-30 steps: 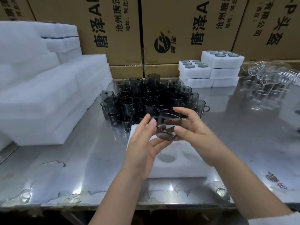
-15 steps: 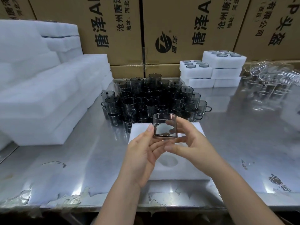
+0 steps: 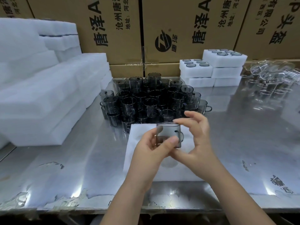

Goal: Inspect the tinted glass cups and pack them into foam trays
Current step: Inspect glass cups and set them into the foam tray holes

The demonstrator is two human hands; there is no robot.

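Fingers point(image 3: 170, 141) of the left hand point(image 3: 151, 153) pinch the near wall of a tinted glass cup point(image 3: 168, 133); those of the right hand point(image 3: 198, 143) clasp its rim and far side, the handle pointing right. The cup hangs upright above a white foam tray point(image 3: 139, 132), not touching it, with crowded cups point(image 3: 146, 101) just behind on the steel surface point(image 3: 243, 127). Risk: smooth glass held only by fingertips may slip during turning and chip on the surface or neighbouring cups; a misaligned handle could jam in the hollow.
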